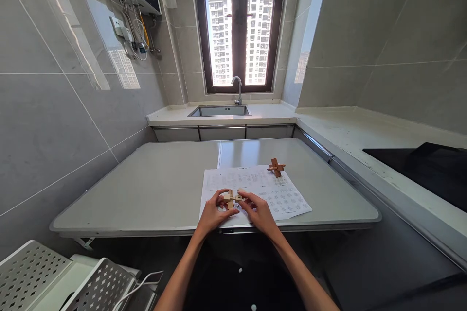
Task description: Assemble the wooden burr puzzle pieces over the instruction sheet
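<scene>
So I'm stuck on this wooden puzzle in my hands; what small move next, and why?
Probably lift the light wooden puzzle slightly off the printed sheet: both the left hand and right hand pinch it low, hiding its joints; the darker finished puzzle sits beyond for comparison.

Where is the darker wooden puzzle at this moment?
In the head view, the darker wooden puzzle stands on the far right corner of the printed sheet on the table, beyond the right hand, untouched.

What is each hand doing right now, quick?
Left hand: closed on the wooden puzzle, fingers gripping its left side.
Right hand: closed on the same wooden puzzle, fingers on its right side.
</scene>
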Demonstrator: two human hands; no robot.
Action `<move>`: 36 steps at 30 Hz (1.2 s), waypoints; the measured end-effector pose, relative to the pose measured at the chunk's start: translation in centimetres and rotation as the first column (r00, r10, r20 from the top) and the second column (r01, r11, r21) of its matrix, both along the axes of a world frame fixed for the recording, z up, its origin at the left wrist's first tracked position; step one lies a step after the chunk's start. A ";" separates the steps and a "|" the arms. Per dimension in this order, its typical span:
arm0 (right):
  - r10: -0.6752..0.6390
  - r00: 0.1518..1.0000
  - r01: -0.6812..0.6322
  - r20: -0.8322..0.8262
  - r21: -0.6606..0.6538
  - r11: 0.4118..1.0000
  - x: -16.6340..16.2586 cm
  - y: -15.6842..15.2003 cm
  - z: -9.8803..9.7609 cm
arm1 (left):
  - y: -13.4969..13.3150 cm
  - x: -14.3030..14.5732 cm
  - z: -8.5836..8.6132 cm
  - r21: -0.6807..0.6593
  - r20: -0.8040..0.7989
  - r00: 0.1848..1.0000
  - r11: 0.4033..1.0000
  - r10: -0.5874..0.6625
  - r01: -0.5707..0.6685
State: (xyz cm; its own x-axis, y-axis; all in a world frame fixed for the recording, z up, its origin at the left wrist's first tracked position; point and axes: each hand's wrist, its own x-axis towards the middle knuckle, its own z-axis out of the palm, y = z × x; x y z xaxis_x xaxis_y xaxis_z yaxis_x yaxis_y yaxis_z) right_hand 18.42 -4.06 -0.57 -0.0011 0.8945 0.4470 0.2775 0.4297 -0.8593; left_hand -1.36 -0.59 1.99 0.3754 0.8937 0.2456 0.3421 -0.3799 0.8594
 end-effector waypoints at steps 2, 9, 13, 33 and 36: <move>-0.011 1.000 0.011 -0.002 -0.005 1.000 -0.1 -0.1 0.0 | -0.1 0.0 0.1 -0.006 -0.003 1.000 1.000 0.004 -0.004; 0.000 1.000 0.000 -0.010 -0.017 1.000 -0.2 -0.4 0.3 | -0.1 0.0 0.2 -0.038 0.000 1.000 0.999 0.013 -0.013; 0.029 1.000 -0.029 -0.003 -0.028 0.999 -0.4 -0.6 0.5 | -0.2 0.0 0.2 -0.049 0.023 1.000 0.999 0.003 -0.002; 0.049 0.999 -0.049 -0.002 -0.088 0.995 -0.2 -0.4 0.5 | -0.1 0.0 0.4 -0.037 0.031 1.000 0.999 -0.003 0.005; 0.046 0.999 -0.047 -0.007 -0.097 0.994 -0.1 -0.2 0.3 | -0.2 0.0 0.5 -0.038 0.025 1.000 0.999 -0.011 0.012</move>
State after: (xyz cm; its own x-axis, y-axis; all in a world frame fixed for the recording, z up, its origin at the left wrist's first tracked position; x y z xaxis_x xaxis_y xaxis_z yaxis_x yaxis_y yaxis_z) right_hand 18.28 -4.29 -0.27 -0.0414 0.9327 0.3583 0.2547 0.3566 -0.8988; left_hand -1.34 -0.75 2.46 0.3804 0.8981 0.2209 0.3163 -0.3508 0.8814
